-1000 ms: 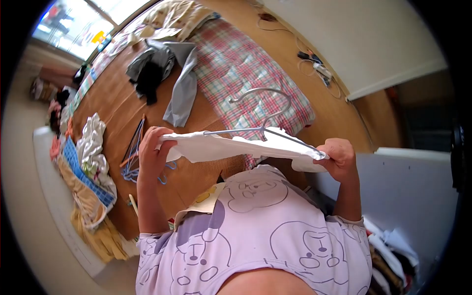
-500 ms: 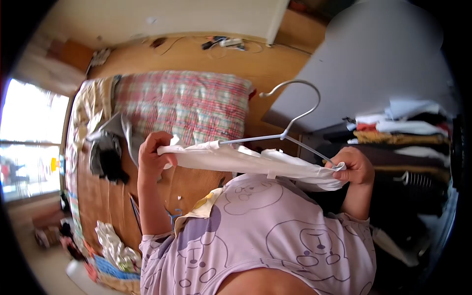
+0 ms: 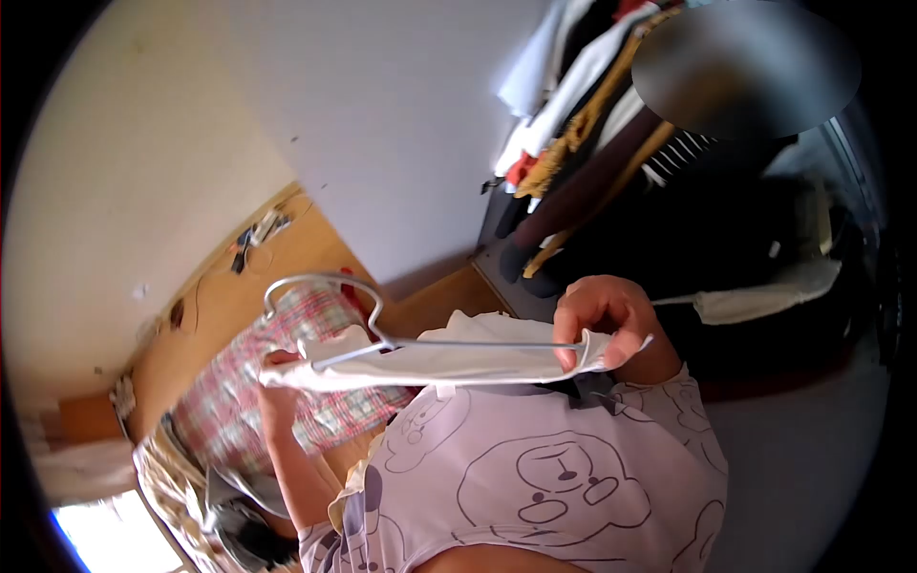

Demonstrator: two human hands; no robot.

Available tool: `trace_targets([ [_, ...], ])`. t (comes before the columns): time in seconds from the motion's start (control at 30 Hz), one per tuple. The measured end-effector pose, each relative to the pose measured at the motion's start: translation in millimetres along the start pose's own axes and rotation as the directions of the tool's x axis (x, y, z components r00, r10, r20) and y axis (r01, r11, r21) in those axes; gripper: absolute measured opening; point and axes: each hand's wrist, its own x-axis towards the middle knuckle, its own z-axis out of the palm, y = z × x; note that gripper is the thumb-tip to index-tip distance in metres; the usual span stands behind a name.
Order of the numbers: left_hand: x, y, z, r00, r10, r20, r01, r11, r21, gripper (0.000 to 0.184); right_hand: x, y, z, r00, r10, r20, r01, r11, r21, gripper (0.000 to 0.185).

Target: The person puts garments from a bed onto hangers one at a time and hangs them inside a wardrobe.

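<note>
In front of my chest a white garment (image 3: 449, 371) is stretched sideways between both hands. A grey hanger (image 3: 458, 344) with a metal hook lies along its top, the hook pointing up and to the left. My left hand (image 3: 275, 377) is closed on the garment's left end, its fingers partly hidden by the cloth. The hanger's left arm reaches into the cloth near that hand. At the other end my right hand (image 3: 607, 325) pinches the cloth around the hanger's right tip, thumb and fingers closed.
To the upper right, a wardrobe holds several hanging clothes (image 3: 573, 124), with a white cloth (image 3: 769, 294) lower down. A pale grey panel (image 3: 382, 115) stands beside it. At left are a plaid quilt (image 3: 248, 353), a dark garment (image 3: 244, 535) and cables (image 3: 258, 234) on the floor.
The view has turned right toward the wardrobe. The hanger's hook has shifted left relative to my hands, and its left arm now reaches the cloth near my left hand.
</note>
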Motion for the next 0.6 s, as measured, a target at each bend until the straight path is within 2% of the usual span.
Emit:
trace_targets([
  [0.03,10,8,12,0.992,-0.014,0.122,-0.005,0.987,0.16,0.026,-7,-2,2,0.999,-0.019,-0.031,0.018,1.0,-0.015,0.035],
  [0.07,17,8,28,0.99,0.073,0.12,-0.099,0.969,0.227,0.025,-14,-4,6,0.991,-0.133,0.023,0.133,0.991,0.01,0.035],
  [0.1,27,8,42,0.982,0.013,0.191,-0.053,0.977,0.206,0.027,-21,-6,10,0.966,-0.245,0.079,0.242,0.969,0.038,0.036],
  [0.17,45,15,79,0.966,0.153,0.208,-0.189,0.968,0.163,0.018,-39,-18,27,0.96,-0.274,0.053,0.266,0.957,0.114,0.039],
  [0.23,66,31,111,0.912,0.058,0.406,-0.034,0.997,-0.066,0.038,-63,-21,43,0.942,-0.334,0.03,0.322,0.926,0.199,0.05],
  [0.27,71,29,125,0.904,0.01,0.427,0.073,0.981,-0.179,0.046,-69,-27,57,0.91,-0.413,-0.041,0.41,0.878,0.248,0.054],
  [0.3,77,27,140,0.889,-0.036,0.456,0.184,0.941,-0.284,0.054,-76,-33,63,0.889,-0.456,-0.035,0.45,0.859,0.245,0.052],
  [0.33,84,28,154,0.841,-0.037,0.54,0.286,0.878,-0.384,0.065,-84,-37,71,0.856,-0.515,-0.052,0.513,0.831,0.218,0.052],
  [0.37,89,37,171,0.795,-0.014,0.607,0.37,0.804,-0.466,0.068,-90,-39,79,0.819,-0.57,-0.064,0.571,0.799,0.19,0.052],
  [0.4,94,46,190,0.763,-0.025,0.646,0.424,0.774,-0.47,0.07,-93,-45,87,0.778,-0.619,-0.106,0.628,0.772,0.095,0.053],
  [0.43,96,56,209,0.729,-0.036,0.684,0.478,0.742,-0.47,0.072,-108,-44,97,0.763,-0.612,-0.21,0.633,0.772,0.052,0.043],
  [0.5,92,77,245,0.639,-0.077,0.765,0.572,0.713,-0.405,0.061,-124,-49,119,0.647,-0.681,-0.342,0.691,0.714,-0.114,0.042],
  [0.53,97,79,259,0.477,-0.121,0.871,0.552,0.812,-0.189,0.049,-128,-52,129,0.56,-0.731,-0.39,0.713,0.665,-0.223,0.041],
  [0.57,97,84,275,0.352,-0.166,0.921,0.629,0.771,-0.101,0.039,-133,-56,140,0.472,-0.774,-0.423,0.718,0.616,-0.325,0.04],
  [0.6,90,102,287,0.268,-0.12,0.956,0.695,0.712,-0.105,0.038,-135,-59,151,0.384,-0.811,-0.441,0.709,0.565,-0.421,0.04],
])
